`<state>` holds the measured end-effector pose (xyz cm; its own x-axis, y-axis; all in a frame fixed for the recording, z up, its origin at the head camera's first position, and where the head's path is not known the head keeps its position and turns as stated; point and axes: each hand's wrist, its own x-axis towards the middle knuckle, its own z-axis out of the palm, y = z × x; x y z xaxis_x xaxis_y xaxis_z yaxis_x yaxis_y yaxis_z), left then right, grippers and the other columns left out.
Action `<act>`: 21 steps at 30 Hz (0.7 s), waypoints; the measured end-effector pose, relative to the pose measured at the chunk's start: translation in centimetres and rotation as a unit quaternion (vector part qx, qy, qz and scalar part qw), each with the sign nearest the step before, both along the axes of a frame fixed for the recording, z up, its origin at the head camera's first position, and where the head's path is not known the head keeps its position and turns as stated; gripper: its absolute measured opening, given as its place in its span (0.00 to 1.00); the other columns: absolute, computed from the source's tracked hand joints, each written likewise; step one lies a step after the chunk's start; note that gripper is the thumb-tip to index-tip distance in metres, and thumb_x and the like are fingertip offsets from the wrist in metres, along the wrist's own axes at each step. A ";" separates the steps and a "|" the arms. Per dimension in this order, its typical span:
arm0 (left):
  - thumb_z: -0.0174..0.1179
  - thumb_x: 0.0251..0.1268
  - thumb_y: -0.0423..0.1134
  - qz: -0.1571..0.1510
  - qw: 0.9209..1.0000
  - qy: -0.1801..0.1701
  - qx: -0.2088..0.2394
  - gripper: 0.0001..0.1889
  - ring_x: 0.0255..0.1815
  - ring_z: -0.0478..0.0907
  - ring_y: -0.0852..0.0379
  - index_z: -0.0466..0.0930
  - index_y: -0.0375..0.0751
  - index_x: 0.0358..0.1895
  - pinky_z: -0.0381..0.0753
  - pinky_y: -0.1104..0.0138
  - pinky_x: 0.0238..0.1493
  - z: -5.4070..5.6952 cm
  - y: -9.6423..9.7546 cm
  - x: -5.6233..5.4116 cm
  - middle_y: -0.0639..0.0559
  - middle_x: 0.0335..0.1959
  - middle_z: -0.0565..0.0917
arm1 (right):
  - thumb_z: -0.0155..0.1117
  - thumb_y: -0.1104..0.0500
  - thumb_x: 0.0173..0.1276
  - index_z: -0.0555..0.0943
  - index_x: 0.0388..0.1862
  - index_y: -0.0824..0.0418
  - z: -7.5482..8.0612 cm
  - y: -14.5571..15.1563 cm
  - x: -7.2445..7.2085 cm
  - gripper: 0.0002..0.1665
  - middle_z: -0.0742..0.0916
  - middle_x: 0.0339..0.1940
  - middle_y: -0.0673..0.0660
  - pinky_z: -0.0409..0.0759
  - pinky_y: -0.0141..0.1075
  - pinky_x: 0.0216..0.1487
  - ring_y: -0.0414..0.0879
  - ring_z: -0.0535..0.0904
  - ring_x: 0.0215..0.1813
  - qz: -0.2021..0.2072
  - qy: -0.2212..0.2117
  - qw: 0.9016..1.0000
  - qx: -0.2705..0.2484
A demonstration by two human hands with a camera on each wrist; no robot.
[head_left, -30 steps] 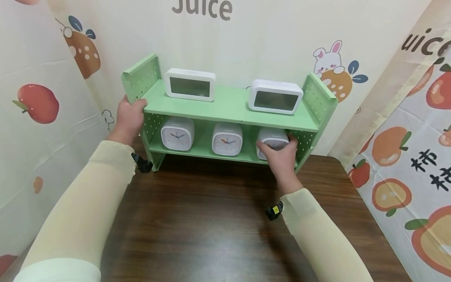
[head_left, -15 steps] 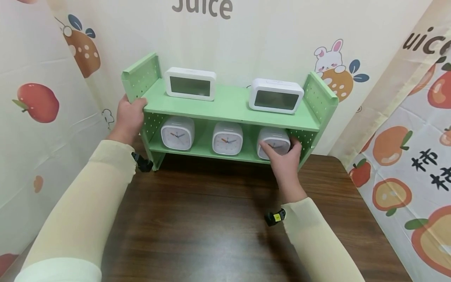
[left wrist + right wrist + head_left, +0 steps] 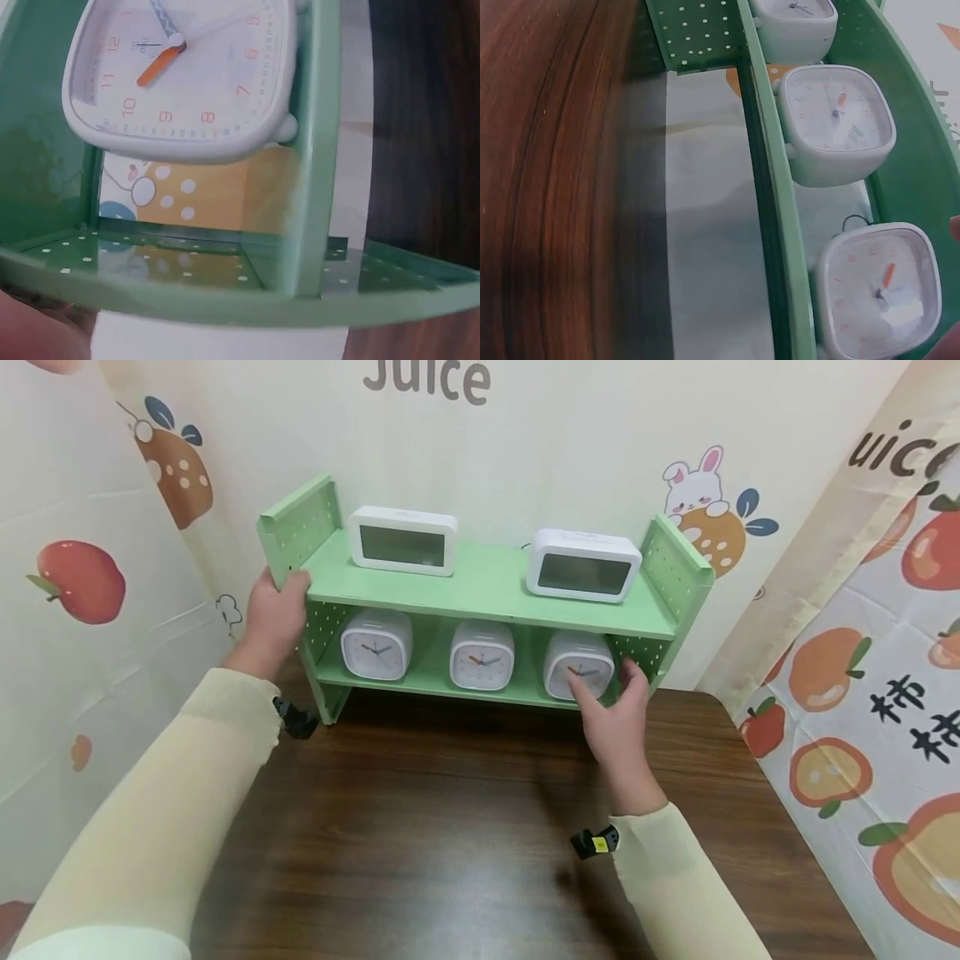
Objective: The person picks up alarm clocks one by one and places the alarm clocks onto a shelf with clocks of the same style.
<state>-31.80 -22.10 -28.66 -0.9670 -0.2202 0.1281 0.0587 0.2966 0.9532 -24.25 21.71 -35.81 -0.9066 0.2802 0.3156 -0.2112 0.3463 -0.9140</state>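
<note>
A light-green two-tier shelf (image 3: 491, 583) with perforated side panels stands on the table. My left hand (image 3: 272, 614) grips its left side panel, thumb at the upper board's edge. On the lower board sit three white analog alarm clocks: a left clock (image 3: 377, 645), a middle clock (image 3: 482, 656) and a right clock (image 3: 576, 646). My right hand (image 3: 621, 731) is in front of the right clock, thumb and fingers spread. The thumb overlaps the lower dial in the head view; whether it touches, I cannot tell. The right wrist view shows that clock (image 3: 877, 292) upright near the board's front edge.
On the upper board stand two white digital clocks, a left one (image 3: 402, 541) and a right one (image 3: 584, 566), with dark screens. The dark brown wooden table (image 3: 450, 827) stretches out in front of the shelf. Fruit-printed curtains (image 3: 562, 443) hang behind and at both sides.
My right hand has loosened from around the right clock and drawn back toward me and slightly right, its fingers wider apart. The left hand stays on the side panel.
</note>
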 end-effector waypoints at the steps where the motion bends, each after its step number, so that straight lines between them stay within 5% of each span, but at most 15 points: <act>1: 0.41 0.79 0.61 -0.004 1.000 0.001 -0.019 0.34 0.74 0.63 0.48 0.54 0.53 0.82 0.59 0.46 0.75 -0.1 -0.1 0.2 0.45 0.78 0.64 | 0.72 0.44 0.68 0.52 0.80 0.66 0.1 0.1 0.1 0.55 0.61 0.77 0.66 0.55 0.50 0.78 0.53 0.57 0.78 0.002 -0.003 1.000 0.011; 8: 0.42 0.77 0.66 -0.063 0.989 -0.008 -0.132 0.45 0.79 0.53 0.33 0.41 0.41 0.84 0.52 0.34 0.74 -1.8 -1.4 3.5 0.33 0.81 0.54 | 0.67 0.45 0.73 0.49 0.82 0.67 0.2 0.5 1.3 0.54 0.57 0.79 0.67 0.55 0.56 0.78 0.60 0.54 0.79 0.037 -0.043 0.994 0.092; 12: 0.46 0.76 0.67 -0.069 0.984 -0.014 -0.164 0.49 0.81 0.46 0.33 0.38 0.40 0.84 0.50 0.32 0.73 -2.6 -1.4 5.7 0.34 0.83 0.48 | 0.66 0.43 0.73 0.49 0.82 0.66 0.1 0.8 1.9 0.54 0.58 0.79 0.68 0.59 0.59 0.75 0.62 0.56 0.78 0.042 -0.038 0.988 0.146; 17: 0.52 0.77 0.60 -0.077 0.981 0.029 -0.174 0.47 0.83 0.40 0.39 0.32 0.53 0.85 0.46 0.30 0.73 -3.0 -0.5 7.9 0.42 0.85 0.43 | 0.66 0.44 0.73 0.52 0.81 0.68 0.6 1.5 3.0 0.52 0.61 0.78 0.68 0.62 0.62 0.72 0.63 0.57 0.77 0.036 -0.007 0.975 0.217; 21: 0.54 0.76 0.60 -0.078 0.965 0.055 -0.244 0.50 0.84 0.36 0.39 0.29 0.52 0.85 0.43 0.29 0.72 -3.8 0.2 9.4 0.44 0.85 0.39 | 0.68 0.44 0.71 0.57 0.80 0.68 1.0 2.3 3.8 0.51 0.66 0.76 0.68 0.62 0.64 0.71 0.65 0.60 0.76 0.025 0.022 0.961 0.275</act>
<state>-22.39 -21.95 -32.44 -0.9580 0.0394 0.2842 0.2325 0.6873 0.6882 -20.46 24.04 -34.82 -0.8966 0.0171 0.4425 -0.2743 0.7629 -0.5854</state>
